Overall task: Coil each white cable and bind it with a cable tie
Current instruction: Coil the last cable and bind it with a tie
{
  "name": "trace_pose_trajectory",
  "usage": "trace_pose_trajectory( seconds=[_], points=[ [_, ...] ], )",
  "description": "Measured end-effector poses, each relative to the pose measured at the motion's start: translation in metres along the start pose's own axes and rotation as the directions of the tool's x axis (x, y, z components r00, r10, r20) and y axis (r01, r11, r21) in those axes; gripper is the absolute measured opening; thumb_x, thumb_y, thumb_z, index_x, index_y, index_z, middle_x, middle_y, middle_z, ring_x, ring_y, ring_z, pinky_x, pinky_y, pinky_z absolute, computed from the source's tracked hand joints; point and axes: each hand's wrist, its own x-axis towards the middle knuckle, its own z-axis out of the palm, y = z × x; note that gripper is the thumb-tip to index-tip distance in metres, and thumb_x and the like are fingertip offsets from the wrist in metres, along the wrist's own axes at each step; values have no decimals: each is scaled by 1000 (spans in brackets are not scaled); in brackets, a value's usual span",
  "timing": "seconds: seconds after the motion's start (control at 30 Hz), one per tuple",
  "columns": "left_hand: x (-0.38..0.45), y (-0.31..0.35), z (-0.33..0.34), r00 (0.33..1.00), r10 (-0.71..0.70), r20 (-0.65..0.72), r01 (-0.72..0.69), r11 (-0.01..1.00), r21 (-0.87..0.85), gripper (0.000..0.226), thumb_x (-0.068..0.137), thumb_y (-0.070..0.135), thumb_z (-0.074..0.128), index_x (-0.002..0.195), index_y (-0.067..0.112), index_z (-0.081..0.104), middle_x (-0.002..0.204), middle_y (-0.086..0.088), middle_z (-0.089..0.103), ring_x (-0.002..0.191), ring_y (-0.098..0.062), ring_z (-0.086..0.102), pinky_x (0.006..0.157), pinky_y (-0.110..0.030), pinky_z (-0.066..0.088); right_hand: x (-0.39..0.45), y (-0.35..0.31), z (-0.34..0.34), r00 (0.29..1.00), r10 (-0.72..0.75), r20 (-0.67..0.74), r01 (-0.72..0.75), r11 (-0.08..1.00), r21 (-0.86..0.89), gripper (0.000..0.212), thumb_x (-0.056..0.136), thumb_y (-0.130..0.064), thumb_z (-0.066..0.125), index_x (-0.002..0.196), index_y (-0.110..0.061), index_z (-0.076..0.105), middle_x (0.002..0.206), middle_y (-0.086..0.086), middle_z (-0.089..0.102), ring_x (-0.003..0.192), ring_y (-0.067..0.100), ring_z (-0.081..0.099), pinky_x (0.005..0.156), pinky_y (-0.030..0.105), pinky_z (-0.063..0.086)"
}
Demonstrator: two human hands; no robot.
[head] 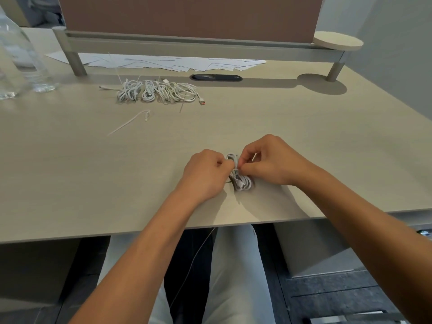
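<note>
A coiled white cable (pixel 243 182) lies on the desk near its front edge, between my two hands. My left hand (pixel 205 174) grips the coil's left side with curled fingers. My right hand (pixel 268 160) pinches a thin cable tie at the coil's middle; the tie's tail (pixel 253 157) sticks up between its fingers. Most of the tie is hidden by my fingers. Farther back lies a pile of coiled white cables (pixel 159 91), one with an orange plug end. A loose cable tie (pixel 131 121) lies left of centre.
Clear plastic bottles (pixel 21 59) stand at the far left. Scattered white papers (pixel 163 63) lie under a raised grey shelf (pixel 187 44) at the back, with a dark cable grommet (pixel 216 77) in front. A thin cable hangs off the desk edge over my lap.
</note>
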Motion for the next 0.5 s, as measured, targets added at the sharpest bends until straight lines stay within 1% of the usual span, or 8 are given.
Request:
trace_pose_trajectory(
  seconds=[0.1,0.27,0.33,0.4,0.43,0.5],
  points=[
    [-3,-4,-1,1000,6,-25,-6,1000,15,45,96,21,57,56,13,38,54,-5,38,58,-26,34,55,-38,24,-1,0,2,1000,14,9,-14,1000,13,10,81,-20,78,74,-28,79,64,-22,69,58,-3,58,54,7,38],
    [-7,-14,-3,998,20,-62,-18,999,29,43,95,21,57,58,11,38,54,-5,37,56,-25,32,54,-39,24,-4,-3,10,1000,16,19,-17,998,56,8,83,-18,76,78,-23,80,67,-17,71,60,1,59,61,16,45],
    [-9,-17,-4,996,39,-76,-37,999,31,42,95,21,57,58,10,40,53,-5,38,56,-25,33,55,-40,25,-7,-4,12,1000,8,17,-9,998,67,9,84,-17,75,79,-23,80,67,-17,71,60,1,59,60,12,43],
    [-10,-20,-5,994,66,-84,-61,996,58,43,96,21,55,57,12,39,54,-5,40,58,-27,37,56,-40,25,-11,-3,15,1000,-6,7,6,997,79,11,85,-15,72,81,-23,78,66,-15,71,58,1,56,59,11,41],
    [-11,-23,-5,993,93,-69,-87,993,83,42,97,21,53,58,12,41,55,-4,43,60,-27,41,57,-40,26,-14,-1,16,1000,-9,-2,9,995,95,12,86,-13,72,81,-23,77,67,-11,71,59,3,56,60,13,42],
    [-13,-26,-7,986,164,-16,-159,971,179,34,98,22,50,66,14,54,61,0,53,68,-28,52,62,-38,30,-20,4,17,999,-15,-32,19,993,114,14,88,-11,72,82,-25,73,69,-8,71,61,7,57,62,19,44]
  ],
)
